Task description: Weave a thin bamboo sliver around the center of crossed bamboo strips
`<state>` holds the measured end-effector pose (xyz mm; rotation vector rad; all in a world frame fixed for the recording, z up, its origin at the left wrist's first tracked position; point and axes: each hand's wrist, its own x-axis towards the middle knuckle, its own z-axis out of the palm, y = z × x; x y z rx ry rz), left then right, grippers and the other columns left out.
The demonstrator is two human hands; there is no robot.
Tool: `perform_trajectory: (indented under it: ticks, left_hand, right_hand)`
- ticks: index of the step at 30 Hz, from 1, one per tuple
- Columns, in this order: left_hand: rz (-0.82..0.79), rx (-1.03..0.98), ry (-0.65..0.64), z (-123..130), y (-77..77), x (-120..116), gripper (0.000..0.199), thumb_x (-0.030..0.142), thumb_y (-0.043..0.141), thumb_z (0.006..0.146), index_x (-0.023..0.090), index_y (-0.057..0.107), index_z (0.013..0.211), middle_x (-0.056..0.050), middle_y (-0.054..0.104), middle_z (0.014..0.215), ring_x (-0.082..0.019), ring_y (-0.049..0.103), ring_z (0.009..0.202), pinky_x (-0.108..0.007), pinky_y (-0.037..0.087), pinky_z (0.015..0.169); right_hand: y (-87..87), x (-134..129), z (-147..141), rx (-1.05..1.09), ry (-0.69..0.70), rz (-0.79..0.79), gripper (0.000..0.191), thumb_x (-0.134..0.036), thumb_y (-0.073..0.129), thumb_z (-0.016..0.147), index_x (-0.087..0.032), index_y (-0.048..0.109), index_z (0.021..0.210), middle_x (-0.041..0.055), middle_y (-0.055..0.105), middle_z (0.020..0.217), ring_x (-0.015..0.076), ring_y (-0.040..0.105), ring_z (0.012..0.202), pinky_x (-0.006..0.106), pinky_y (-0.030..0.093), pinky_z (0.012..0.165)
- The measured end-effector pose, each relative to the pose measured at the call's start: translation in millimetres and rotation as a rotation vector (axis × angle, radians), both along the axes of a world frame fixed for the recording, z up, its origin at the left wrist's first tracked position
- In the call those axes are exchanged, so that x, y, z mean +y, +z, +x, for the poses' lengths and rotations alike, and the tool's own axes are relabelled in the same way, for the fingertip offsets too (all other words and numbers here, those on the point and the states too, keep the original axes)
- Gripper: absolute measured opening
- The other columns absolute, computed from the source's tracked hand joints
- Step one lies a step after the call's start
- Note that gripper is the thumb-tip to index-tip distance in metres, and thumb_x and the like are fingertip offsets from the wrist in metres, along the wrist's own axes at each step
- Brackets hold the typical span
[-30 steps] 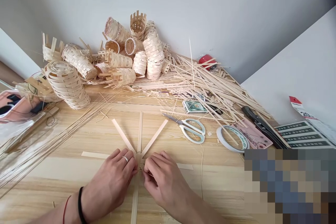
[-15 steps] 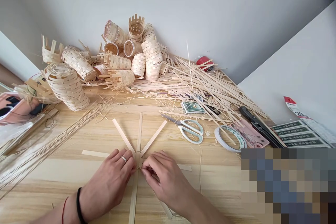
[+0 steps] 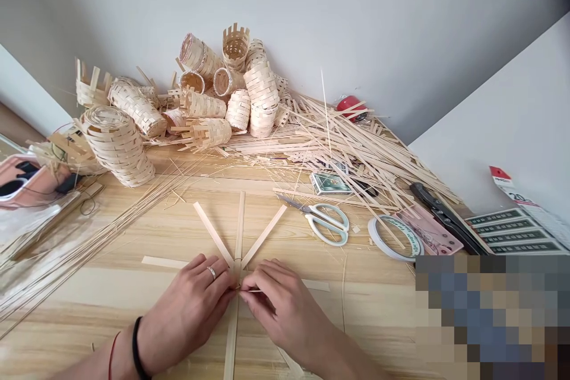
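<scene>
At the far left of the light pine worktop (image 3: 66, 338), a pink and black pouch (image 3: 27, 183) lies on clear plastic, and long thin pale bamboo splints (image 3: 93, 231) fan out beside it. Behind them, at upper left, half-woven cylindrical bamboo baskets (image 3: 118, 147) are heaped against the wall.

At lower centre, the bare left hand (image 3: 184, 312), with a silver ring on its finger and a black band and red thread at the wrist, is curled over the crossing of a star of flat pale bamboo strips (image 3: 237, 237). Its fingers touch the strips at the hub, seemingly to keep them from sliding apart. The spokes lie flat and spread evenly, which leaves them easy to reach. The right hand (image 3: 280, 309) sits just beside it, narrowly pinching a fine bamboo strand (image 3: 252, 290) between thumb and fingers, right at the hub.

Further right lie white-handled scissors (image 3: 327, 224), a green card packet (image 3: 329, 184), and a roll of white tape (image 3: 394, 238). A loose mound of cut bamboo strips (image 3: 356, 145) spreads behind them, with a red object (image 3: 351, 105) at its back. A black folding tool (image 3: 439, 214) lies at right, and a pixelated patch hides the lower right corner.
</scene>
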<state>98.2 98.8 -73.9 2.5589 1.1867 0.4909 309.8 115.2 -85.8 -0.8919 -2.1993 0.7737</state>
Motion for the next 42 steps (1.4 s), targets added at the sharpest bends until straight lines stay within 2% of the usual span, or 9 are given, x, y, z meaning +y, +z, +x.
perform_trajectory:
  ticks: [11, 18, 27, 30, 36, 42]
  left_hand:
    - [-0.038, 0.003, 0.012, -4.6, 1.0, -1.0, 0.017, 0.009, 0.044, 0.102, 0.020, 0.054, 0.094, -0.003, 0.062, 0.087, -0.022, 0.055, 0.076, -0.037, 0.039, 0.072]
    - [-0.084, -0.042, 0.021, -3.5, 3.1, 1.1, 0.018, 0.008, 0.043, 0.101, 0.021, 0.052, 0.093, -0.003, 0.061, 0.087, -0.021, 0.055, 0.077, -0.036, 0.039, 0.072]
    - [-0.033, -0.084, 0.057, -1.0, 2.7, 2.3, 0.017, 0.004, 0.049, 0.092, 0.021, 0.052, 0.089, -0.001, 0.061, 0.082, -0.020, 0.054, 0.074, -0.034, 0.038, 0.070]
    - [-0.028, -0.092, 0.056, -0.7, 3.2, 2.8, 0.017, 0.005, 0.049, 0.092, 0.021, 0.052, 0.089, -0.001, 0.061, 0.082, -0.020, 0.055, 0.074, -0.034, 0.039, 0.070]
    - [-0.027, -0.095, 0.050, -1.5, 3.0, 2.8, 0.017, 0.006, 0.048, 0.094, 0.021, 0.053, 0.091, -0.001, 0.062, 0.083, -0.021, 0.055, 0.075, -0.035, 0.038, 0.071]
    - [-0.049, -0.093, 0.043, -2.6, 4.0, 1.5, 0.017, 0.005, 0.048, 0.093, 0.021, 0.053, 0.091, -0.001, 0.061, 0.083, -0.021, 0.054, 0.075, -0.035, 0.038, 0.071]
  right_hand:
    - [9.1, 8.4, 9.5, 0.027, -0.073, -0.037, 0.017, -0.006, 0.059, 0.096, -0.021, 0.058, 0.087, -0.0006, 0.065, 0.079, 0.0160, 0.058, 0.074, 0.029, 0.044, 0.071]
    - [11.5, 9.0, 9.6, 0.034, -0.071, -0.054, 0.017, -0.007, 0.057, 0.098, -0.021, 0.060, 0.089, -0.0002, 0.066, 0.084, 0.0156, 0.059, 0.077, 0.029, 0.045, 0.072]
    - [16.3, 10.3, 12.5, 0.038, -0.073, -0.068, 0.017, -0.008, 0.055, 0.099, -0.020, 0.066, 0.094, 0.0030, 0.064, 0.091, 0.0172, 0.063, 0.082, 0.031, 0.051, 0.074]
    - [15.4, 10.1, 12.6, 0.027, -0.082, -0.038, 0.018, -0.008, 0.056, 0.099, -0.021, 0.068, 0.096, 0.0044, 0.061, 0.094, 0.0175, 0.062, 0.082, 0.033, 0.054, 0.075]
    - [11.9, 9.3, 12.9, -0.096, -0.059, 0.083, 0.016, -0.010, 0.057, 0.098, -0.020, 0.066, 0.091, 0.0054, 0.056, 0.087, 0.0211, 0.059, 0.082, 0.035, 0.055, 0.072]
    - [12.7, 8.8, 12.2, -0.068, -0.029, 0.064, 0.015, -0.010, 0.057, 0.099, -0.020, 0.065, 0.092, 0.0049, 0.059, 0.087, 0.0210, 0.060, 0.084, 0.036, 0.055, 0.075]
